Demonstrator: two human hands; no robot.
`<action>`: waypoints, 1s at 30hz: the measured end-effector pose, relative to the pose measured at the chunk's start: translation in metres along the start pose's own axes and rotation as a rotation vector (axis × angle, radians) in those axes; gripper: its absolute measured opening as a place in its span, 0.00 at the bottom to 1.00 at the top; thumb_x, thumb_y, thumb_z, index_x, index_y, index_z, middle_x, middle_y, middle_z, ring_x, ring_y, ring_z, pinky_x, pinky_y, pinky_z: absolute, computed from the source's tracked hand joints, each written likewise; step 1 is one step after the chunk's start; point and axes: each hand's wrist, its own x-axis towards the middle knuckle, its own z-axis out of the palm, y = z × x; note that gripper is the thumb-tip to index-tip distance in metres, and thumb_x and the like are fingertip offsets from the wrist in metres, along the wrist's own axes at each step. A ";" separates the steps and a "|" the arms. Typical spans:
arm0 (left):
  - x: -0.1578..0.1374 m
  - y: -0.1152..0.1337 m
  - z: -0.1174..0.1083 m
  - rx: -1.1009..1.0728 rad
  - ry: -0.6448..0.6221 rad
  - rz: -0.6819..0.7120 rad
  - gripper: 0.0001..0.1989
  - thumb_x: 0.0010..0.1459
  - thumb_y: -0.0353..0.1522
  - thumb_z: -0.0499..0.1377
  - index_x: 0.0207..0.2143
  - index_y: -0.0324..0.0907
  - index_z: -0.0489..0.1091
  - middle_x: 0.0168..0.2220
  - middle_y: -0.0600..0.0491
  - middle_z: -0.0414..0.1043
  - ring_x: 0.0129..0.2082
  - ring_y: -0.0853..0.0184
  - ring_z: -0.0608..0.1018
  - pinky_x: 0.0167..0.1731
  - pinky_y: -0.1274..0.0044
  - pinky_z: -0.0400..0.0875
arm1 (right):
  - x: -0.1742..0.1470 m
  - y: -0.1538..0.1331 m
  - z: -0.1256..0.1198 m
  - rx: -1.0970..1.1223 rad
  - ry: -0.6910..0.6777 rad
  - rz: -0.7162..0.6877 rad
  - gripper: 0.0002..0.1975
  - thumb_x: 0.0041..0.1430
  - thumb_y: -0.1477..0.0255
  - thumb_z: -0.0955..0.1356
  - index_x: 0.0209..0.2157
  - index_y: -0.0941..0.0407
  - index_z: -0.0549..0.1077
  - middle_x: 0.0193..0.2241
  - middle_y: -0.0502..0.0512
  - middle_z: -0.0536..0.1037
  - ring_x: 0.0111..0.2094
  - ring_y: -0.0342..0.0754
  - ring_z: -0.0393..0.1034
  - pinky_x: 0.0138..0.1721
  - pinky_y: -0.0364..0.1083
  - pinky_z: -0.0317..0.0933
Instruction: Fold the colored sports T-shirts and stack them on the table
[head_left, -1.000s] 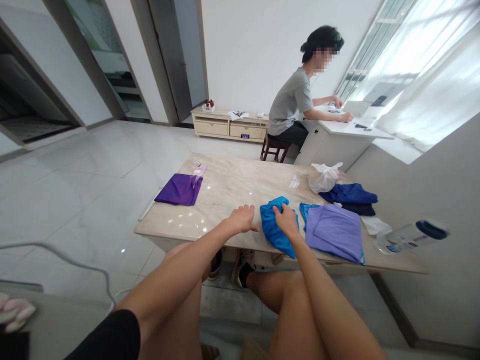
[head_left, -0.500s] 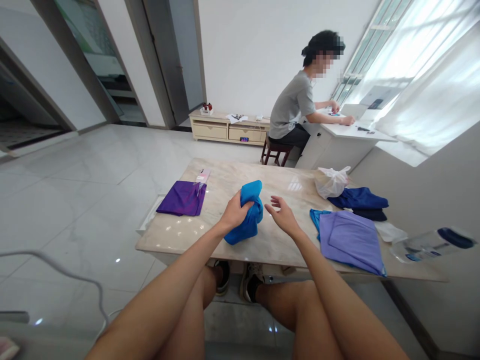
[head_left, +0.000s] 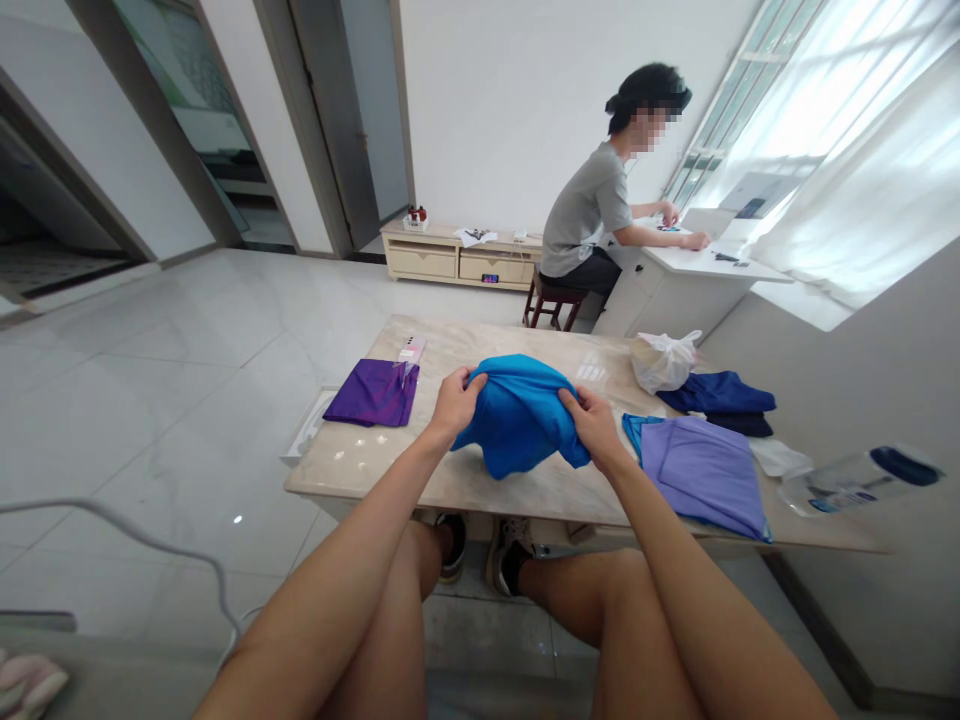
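A bright blue cloth (head_left: 517, 415) hangs partly spread between my two hands, above the middle of the table. My left hand (head_left: 457, 400) pinches its left upper edge, thumb on top. On the opposite side my right hand (head_left: 589, 415) grips the right edge between thumb and fingers. The lower part of the cloth droops in loose folds. To the left lies a folded purple cloth (head_left: 375, 392). Right of my right hand is a folded lavender cloth (head_left: 701, 475), with some blue fabric showing under it.
The marble-topped table (head_left: 420, 480) also bears a phone (head_left: 412, 348), a white plastic bag (head_left: 664, 362), dark blue folded fabric (head_left: 716, 395) and a clear bottle (head_left: 855, 485) at the right. Beyond it, a person (head_left: 589, 215) sits on a stool at a white desk (head_left: 705, 255).
My right hand, apart from the cloth before, now grips its right edge. The bunched blue cloth has been opened out sideways between both hands.
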 end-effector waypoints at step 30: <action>-0.014 0.024 0.027 -0.465 -0.369 -0.036 0.27 0.59 0.51 0.70 0.49 0.40 0.78 0.43 0.48 0.84 0.42 0.61 0.83 0.45 0.72 0.78 | -0.024 -0.015 0.022 -0.238 -0.194 -0.132 0.34 0.50 0.63 0.77 0.60 0.53 0.77 0.52 0.57 0.85 0.51 0.58 0.78 0.54 0.55 0.71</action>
